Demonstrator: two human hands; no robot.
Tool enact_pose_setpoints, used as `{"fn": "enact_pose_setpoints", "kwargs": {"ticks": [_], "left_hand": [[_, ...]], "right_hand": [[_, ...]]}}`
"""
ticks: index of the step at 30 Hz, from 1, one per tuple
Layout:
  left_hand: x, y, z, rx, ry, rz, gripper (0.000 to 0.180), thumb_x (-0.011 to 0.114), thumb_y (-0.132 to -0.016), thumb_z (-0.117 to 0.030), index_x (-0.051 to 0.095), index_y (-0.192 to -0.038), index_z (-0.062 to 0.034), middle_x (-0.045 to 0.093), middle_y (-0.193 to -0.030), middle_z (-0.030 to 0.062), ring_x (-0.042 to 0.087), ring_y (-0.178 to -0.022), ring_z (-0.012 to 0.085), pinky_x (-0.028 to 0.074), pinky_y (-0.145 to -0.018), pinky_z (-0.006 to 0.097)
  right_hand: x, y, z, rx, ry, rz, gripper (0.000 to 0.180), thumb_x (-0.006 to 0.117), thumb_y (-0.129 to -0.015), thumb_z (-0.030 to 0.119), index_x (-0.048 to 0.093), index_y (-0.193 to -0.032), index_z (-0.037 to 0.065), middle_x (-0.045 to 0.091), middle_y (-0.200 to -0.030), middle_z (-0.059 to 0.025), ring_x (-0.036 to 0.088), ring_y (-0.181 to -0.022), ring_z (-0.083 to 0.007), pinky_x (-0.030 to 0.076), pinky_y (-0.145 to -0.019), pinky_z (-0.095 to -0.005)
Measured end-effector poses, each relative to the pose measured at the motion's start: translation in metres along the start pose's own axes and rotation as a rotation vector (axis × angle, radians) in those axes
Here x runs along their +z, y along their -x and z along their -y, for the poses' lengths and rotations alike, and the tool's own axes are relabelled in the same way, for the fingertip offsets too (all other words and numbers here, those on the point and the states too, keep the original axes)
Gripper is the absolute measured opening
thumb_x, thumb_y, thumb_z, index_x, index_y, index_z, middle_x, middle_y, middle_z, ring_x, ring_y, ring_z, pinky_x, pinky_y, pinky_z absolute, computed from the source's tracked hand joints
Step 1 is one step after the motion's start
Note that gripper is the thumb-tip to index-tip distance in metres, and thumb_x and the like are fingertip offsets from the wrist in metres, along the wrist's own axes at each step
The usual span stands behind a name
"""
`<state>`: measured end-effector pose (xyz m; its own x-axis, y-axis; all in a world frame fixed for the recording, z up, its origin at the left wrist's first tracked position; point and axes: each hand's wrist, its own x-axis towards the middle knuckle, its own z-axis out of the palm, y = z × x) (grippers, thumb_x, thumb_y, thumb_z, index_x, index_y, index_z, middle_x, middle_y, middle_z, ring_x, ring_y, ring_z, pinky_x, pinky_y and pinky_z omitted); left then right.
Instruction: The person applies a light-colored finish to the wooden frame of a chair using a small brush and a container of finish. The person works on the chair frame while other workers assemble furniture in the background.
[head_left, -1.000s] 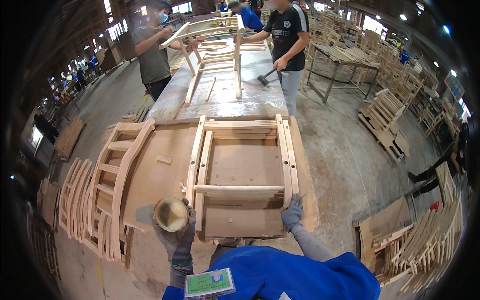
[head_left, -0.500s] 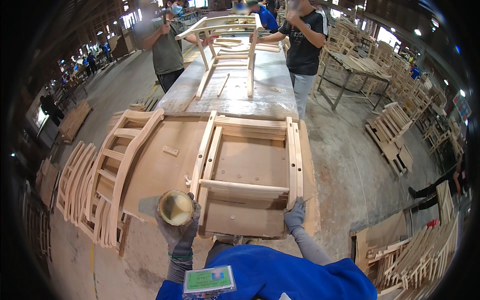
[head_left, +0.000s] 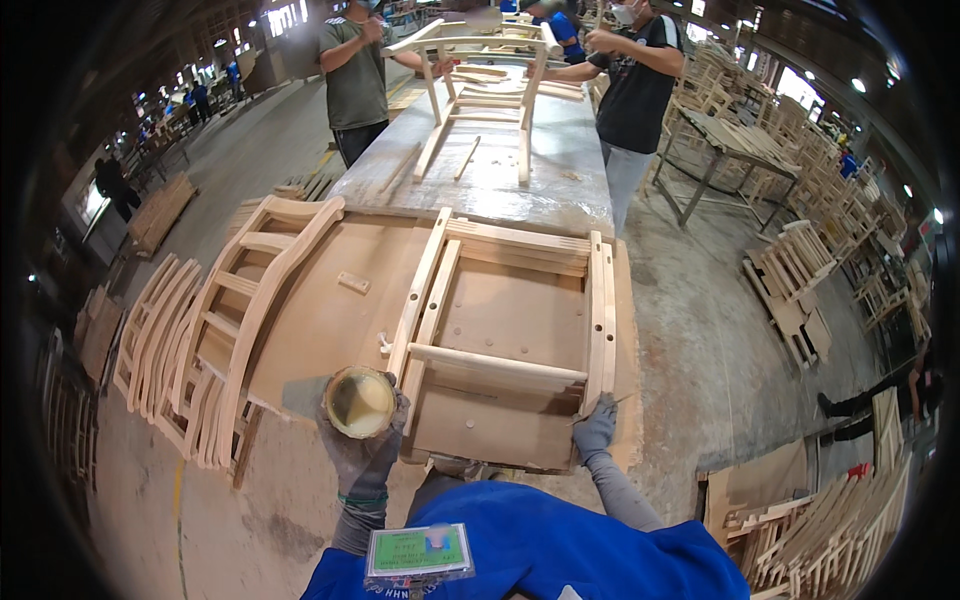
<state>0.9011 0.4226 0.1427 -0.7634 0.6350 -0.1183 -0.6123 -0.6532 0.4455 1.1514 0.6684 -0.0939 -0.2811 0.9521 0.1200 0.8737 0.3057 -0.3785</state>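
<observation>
My gloved left hand point(head_left: 362, 458) is closed round a round pot point(head_left: 360, 403) of cream-coloured liquid, tilted so its inside shows. Beside it, on the bench, lies a pale wooden chair frame point(head_left: 497, 363) with paired side rails, dark holes in them and crosspieces between. My gloved right hand point(head_left: 597, 432) is closed at the near end of the frame's right rails. A thin stick-like thing point(head_left: 625, 397) juts out by those fingers; whether they hold it is hard to tell.
Left on the board-topped bench point(head_left: 330, 275) lie a curved ladder-like chair back point(head_left: 262, 290) and a small wooden block point(head_left: 353, 283). Beyond, two people stand at a plastic-covered table point(head_left: 500, 200) with an upright chair frame point(head_left: 480, 95). Stacked wooden parts point(head_left: 830, 530) lie at the lower right.
The whole view has shifted slightly, placing the bench further right and higher in the picture. Both my hands keep their places on the pot and the frame. The people opposite have moved their raised arms.
</observation>
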Motion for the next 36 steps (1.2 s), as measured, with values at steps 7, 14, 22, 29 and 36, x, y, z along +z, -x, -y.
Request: {"fn": "enact_pose_setpoints", "kwargs": {"ticks": [7,14,22,29,36], "left_hand": [[-0.001,-0.001,0.005,0.042,-0.031,-0.077,0.046,0.049,-0.088,-0.046,0.052,-0.116,-0.0094,0.053,-0.115,0.0184,0.051,-0.109,0.0316,0.045,-0.092,0.043],[0.003,0.001,0.008,-0.057,0.141,-0.037,0.048,0.051,-0.086,-0.047,0.054,-0.115,-0.0093,0.054,-0.114,0.0180,0.052,-0.107,0.0319,0.045,-0.092,0.044],[0.002,-0.005,0.013,-0.060,0.105,0.053,0.047,0.051,-0.086,-0.046,0.054,-0.114,-0.0083,0.057,-0.112,0.0157,0.053,-0.105,0.0324,0.046,-0.090,0.044],[0.008,-0.005,0.012,-0.064,0.125,-0.026,0.048,0.052,-0.086,-0.047,0.054,-0.115,-0.0091,0.057,-0.110,0.0165,0.054,-0.105,0.0325,0.046,-0.089,0.044],[0.013,-0.005,0.017,-0.075,0.087,-0.032,0.048,0.054,-0.085,-0.048,0.055,-0.114,-0.0101,0.057,-0.110,0.0170,0.053,-0.105,0.0320,0.046,-0.089,0.044]], "right_hand": [[0.001,0.000,-0.003,-0.037,-0.018,-0.028,0.078,0.067,-0.072,0.024,0.028,-0.134,-0.002,0.028,-0.142,-0.0196,0.023,-0.132,-0.0376,0.021,-0.110,-0.0424],[-0.003,0.001,0.001,-0.028,-0.052,-0.004,0.079,0.068,-0.072,0.024,0.028,-0.135,-0.002,0.029,-0.141,-0.0198,0.023,-0.133,-0.0368,0.020,-0.111,-0.0420],[-0.005,0.000,0.001,0.036,-0.062,0.027,0.080,0.067,-0.073,0.025,0.026,-0.136,0.001,0.027,-0.142,-0.0195,0.023,-0.132,-0.0384,0.022,-0.109,-0.0434],[-0.004,0.000,0.003,0.018,-0.047,0.019,0.082,0.067,-0.072,0.025,0.024,-0.137,0.000,0.027,-0.142,-0.0217,0.023,-0.131,-0.0391,0.021,-0.109,-0.0429],[-0.003,0.000,-0.002,-0.005,-0.033,-0.005,0.082,0.066,-0.073,0.029,0.024,-0.137,-0.001,0.026,-0.142,-0.0244,0.023,-0.131,-0.0393,0.019,-0.110,-0.0419]]}}
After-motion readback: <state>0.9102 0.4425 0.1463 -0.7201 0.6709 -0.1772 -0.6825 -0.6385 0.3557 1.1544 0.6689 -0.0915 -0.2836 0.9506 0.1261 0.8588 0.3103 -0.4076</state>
